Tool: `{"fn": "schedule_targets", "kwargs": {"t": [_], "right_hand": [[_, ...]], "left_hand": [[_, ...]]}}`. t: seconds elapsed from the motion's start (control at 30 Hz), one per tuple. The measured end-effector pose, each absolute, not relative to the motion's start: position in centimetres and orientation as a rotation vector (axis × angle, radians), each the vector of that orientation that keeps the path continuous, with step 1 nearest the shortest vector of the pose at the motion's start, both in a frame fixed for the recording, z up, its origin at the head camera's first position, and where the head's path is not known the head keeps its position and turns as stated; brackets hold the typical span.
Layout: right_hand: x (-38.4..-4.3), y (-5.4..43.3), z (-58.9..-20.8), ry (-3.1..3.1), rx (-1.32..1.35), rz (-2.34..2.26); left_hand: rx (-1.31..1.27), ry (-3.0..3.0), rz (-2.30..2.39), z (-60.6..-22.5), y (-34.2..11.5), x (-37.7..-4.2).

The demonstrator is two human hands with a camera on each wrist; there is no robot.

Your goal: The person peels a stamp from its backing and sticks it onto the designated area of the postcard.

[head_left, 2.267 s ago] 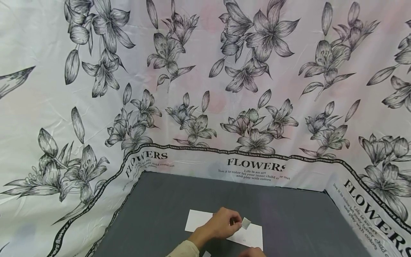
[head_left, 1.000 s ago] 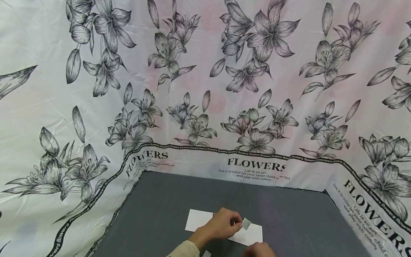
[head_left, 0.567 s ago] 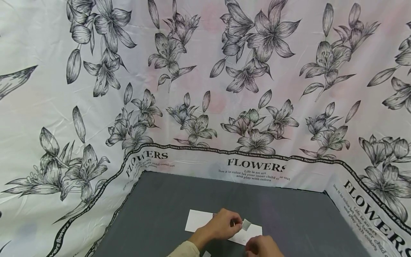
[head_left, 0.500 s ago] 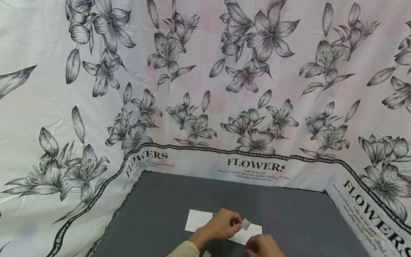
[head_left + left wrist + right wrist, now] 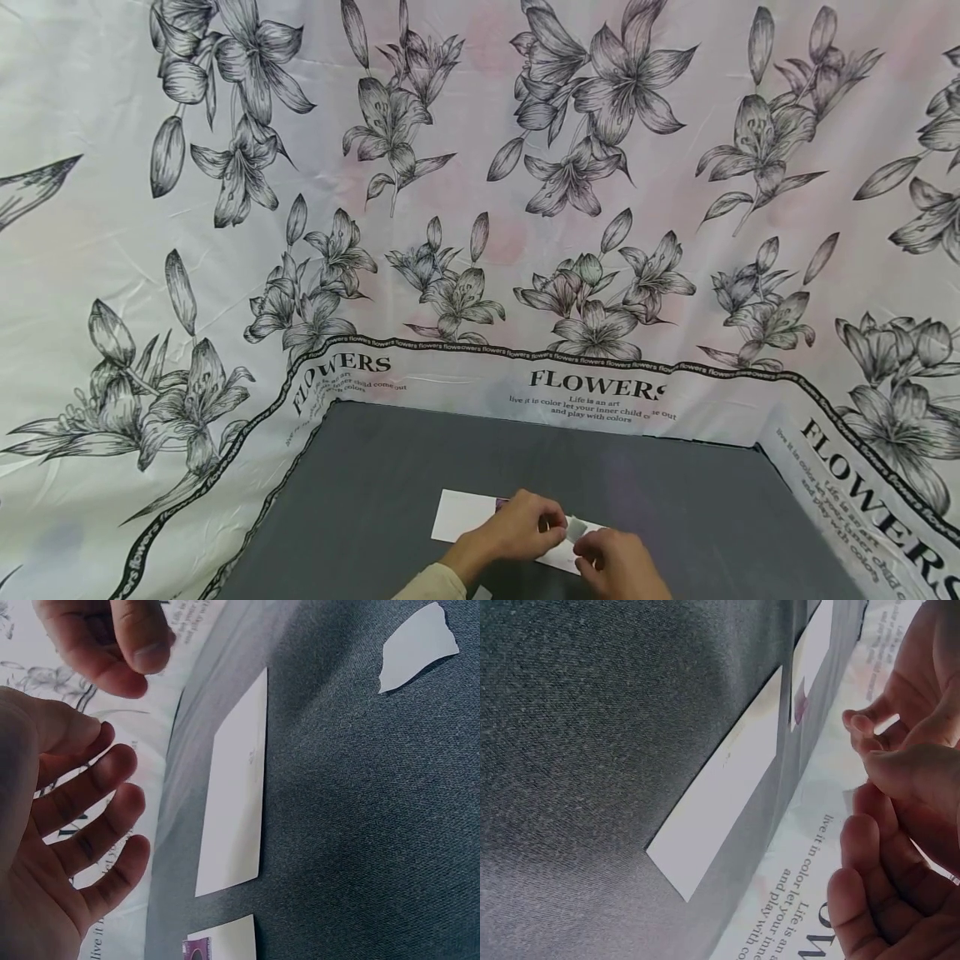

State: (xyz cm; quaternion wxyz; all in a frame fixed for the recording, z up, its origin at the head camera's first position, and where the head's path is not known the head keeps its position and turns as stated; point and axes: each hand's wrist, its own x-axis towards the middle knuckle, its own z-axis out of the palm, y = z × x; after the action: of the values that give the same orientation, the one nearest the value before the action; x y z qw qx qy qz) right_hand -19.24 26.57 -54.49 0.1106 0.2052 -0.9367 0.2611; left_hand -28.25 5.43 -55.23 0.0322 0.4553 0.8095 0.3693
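Observation:
My left hand (image 5: 521,527) pinches a small pale squarish piece (image 5: 576,528) between thumb and index finger, above a white card (image 5: 465,515). The other left fingers fan out, loosely bent, in the left wrist view. Just to the right is my right hand (image 5: 618,562), its fingers bent and its thumb near the index fingertip, right at the lower edge of the pale piece. Whether it grips the piece, I cannot tell. In the left wrist view the right hand (image 5: 112,645) faces the left fingertips, and the piece is hidden there.
Two white cards lie end to end on the dark grey cloth (image 5: 420,450); one (image 5: 225,941) bears a purple printed patch. A torn white scrap (image 5: 418,646) lies nearer the person. A floral curtain (image 5: 465,208) encloses the back and sides.
The right hand has come up from the bottom edge of the head view to the pale piece, covering the card's right end. The left hand has stayed nearly still with the piece.

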Motion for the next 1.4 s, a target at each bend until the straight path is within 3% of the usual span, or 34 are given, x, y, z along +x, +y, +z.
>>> {"fn": "schedule_targets", "kwargs": {"t": [0.83,1.4], "right_hand": [[-19.0,26.3,-55.0,-2.583,0.612,0.719],[-18.6,25.6,-54.9,-2.506,0.417,0.774]], "left_hand": [[1.369,2.336,1.079,-55.1,5.4,-27.9],[1.319,2.298,1.210,-54.9,5.3,-28.3]]}}
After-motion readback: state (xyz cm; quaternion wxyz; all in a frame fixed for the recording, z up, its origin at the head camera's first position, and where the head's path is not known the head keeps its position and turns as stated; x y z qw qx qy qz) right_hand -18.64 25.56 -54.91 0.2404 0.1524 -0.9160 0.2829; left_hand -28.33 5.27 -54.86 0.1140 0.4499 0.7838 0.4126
